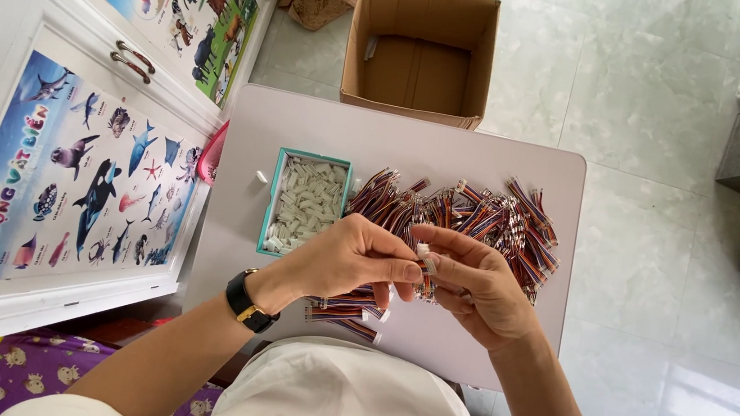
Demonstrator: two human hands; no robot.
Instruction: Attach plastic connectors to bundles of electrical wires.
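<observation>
Both hands meet at frame centre: left hand (349,256) and right hand (471,281) pinch one small white connector (423,252) closed-fingered; keep wire leads (428,286) aligned.

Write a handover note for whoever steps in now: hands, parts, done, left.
Left hand and right hand meet over the table, pinching one small white connector on a multicoloured wire lead between their fingertips.
Teal tray of white connector housings sits left of the large pile of wire leads.
Done, apparently: a small bunch of leads with white ends lies near the body.
Left: the large pile.
Open cardboard box on the floor beyond the table.
</observation>
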